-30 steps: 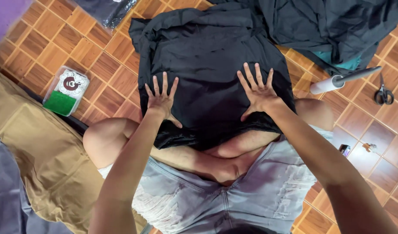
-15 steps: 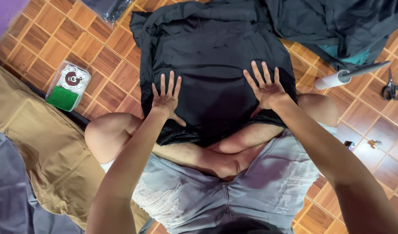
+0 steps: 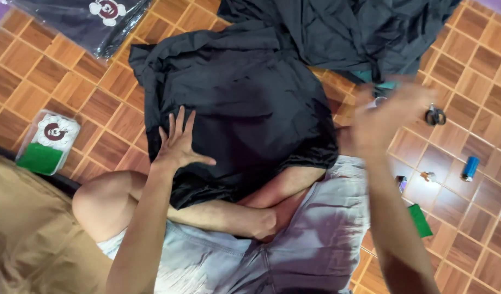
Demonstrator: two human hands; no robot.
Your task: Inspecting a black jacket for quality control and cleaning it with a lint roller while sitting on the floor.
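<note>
A black garment (image 3: 245,103) lies spread over my crossed legs and the wooden tile floor. My left hand (image 3: 179,144) rests flat on its left part, fingers apart, holding nothing. My right hand (image 3: 389,117) is lifted off the cloth and blurred by motion, at the garment's right edge. It hovers over the white end of a lint roller (image 3: 377,101), most of which it hides. Its grip cannot be made out.
Scissors (image 3: 434,115), a blue lighter (image 3: 470,168) and a small green item (image 3: 419,219) lie on the floor to the right. A pile of dark fabric (image 3: 359,32) is at the back, a bagged black garment (image 3: 92,19) at top left, a clear box (image 3: 46,147) and tan cloth (image 3: 27,228) at left.
My right hand has left the black garment and swung right towards the lint roller. My left hand stays flat on the cloth. The view has shifted to the right.
</note>
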